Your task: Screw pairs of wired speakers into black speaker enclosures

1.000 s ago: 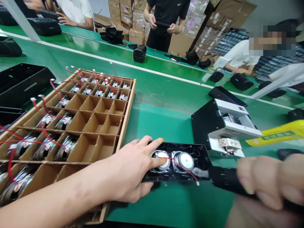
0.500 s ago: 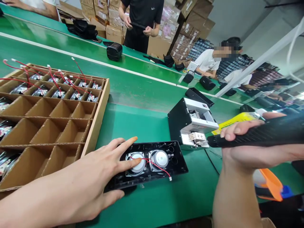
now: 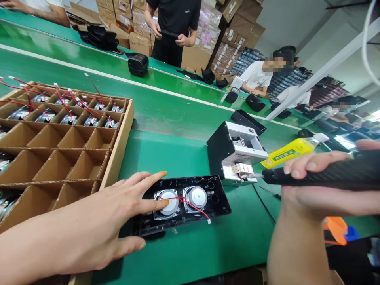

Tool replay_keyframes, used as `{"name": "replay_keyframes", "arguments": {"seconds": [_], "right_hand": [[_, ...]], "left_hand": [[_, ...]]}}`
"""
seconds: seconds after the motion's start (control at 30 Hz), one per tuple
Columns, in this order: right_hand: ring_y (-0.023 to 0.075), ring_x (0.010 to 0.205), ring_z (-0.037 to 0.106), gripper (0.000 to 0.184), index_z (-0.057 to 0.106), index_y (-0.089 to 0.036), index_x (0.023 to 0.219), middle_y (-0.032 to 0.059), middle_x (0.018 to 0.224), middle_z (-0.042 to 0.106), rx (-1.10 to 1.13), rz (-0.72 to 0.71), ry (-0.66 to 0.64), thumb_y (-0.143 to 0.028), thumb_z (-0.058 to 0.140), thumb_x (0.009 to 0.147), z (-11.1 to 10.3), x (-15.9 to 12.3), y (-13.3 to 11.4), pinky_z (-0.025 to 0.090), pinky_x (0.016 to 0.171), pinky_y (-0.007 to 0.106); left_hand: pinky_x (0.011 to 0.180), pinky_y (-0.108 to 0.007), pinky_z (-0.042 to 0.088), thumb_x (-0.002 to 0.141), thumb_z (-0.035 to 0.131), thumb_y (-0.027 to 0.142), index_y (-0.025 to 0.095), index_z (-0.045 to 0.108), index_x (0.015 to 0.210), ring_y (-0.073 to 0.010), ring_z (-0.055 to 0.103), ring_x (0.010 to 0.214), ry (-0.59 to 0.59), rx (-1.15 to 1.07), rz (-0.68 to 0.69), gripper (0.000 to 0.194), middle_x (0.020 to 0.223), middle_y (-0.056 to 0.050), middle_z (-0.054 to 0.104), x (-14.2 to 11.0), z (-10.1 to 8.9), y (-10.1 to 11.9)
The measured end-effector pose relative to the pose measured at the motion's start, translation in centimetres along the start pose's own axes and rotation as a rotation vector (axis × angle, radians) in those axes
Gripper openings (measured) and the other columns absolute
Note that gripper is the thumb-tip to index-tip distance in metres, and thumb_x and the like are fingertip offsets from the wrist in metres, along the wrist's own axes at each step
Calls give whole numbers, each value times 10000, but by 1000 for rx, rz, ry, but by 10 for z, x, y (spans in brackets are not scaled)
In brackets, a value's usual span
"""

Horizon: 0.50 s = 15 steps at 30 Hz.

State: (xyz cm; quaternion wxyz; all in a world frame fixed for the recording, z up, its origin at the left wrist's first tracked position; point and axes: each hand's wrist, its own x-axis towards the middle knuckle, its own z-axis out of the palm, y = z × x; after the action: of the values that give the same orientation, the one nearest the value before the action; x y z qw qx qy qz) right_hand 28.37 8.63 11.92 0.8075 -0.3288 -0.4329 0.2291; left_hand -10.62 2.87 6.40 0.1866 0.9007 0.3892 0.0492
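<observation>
My left hand lies with fingers spread over the left end of a black speaker housing. One fingertip is on the left speaker driver; a second driver sits beside it, with a red wire ending in a white plug. In my right hand, fingers wrap round a black electric screwdriver held level. Its thin bit points left at the metal pick-up block of a screw feeder; whether it touches a screw there is too small to tell.
At left stands a cardboard divider box with speaker drivers in several cells. A yellow-labelled bottle lies behind the screwdriver. An orange object is at lower right. Across the green bench, co-workers stand or sit near black speaker parts.
The screwdriver and my right hand have shifted slightly right, and the bit now shows between the tool and the feeder. My left hand keeps its place on the housing. The whole view shifts slightly left.
</observation>
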Motion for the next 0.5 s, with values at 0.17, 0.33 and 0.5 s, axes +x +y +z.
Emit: {"name": "replay_keyframes", "arguments": {"seconds": [0.17, 0.33, 0.5], "right_hand": [[143, 282, 349, 756, 625, -214, 938, -89, 448, 417, -132, -252, -120, -915, 359, 845, 10, 7, 21, 279, 214, 251], [151, 287, 355, 765, 633, -228, 971, -102, 443, 419, -122, -223, -100, -941, 412, 807, 4, 5, 22, 289, 205, 266], [149, 282, 339, 821, 709, -243, 1057, -83, 446, 458, -145, -244, -148, -954, 371, 823, 0, -5, 13, 284, 193, 266]], "left_hand": [[1074, -707, 525, 846, 752, 421, 590, 437, 1527, -501, 360, 1508, -73, -2, -58, 769, 1749, 93, 137, 2, 0, 0], [1116, -687, 490, 869, 716, 447, 570, 461, 1522, -479, 335, 1526, -112, -31, -110, 711, 1746, 106, 120, 4, -5, 4], [1129, -680, 480, 859, 727, 441, 566, 505, 1496, -476, 340, 1526, -91, -73, -98, 686, 1742, 109, 168, 4, -7, 6]]}}
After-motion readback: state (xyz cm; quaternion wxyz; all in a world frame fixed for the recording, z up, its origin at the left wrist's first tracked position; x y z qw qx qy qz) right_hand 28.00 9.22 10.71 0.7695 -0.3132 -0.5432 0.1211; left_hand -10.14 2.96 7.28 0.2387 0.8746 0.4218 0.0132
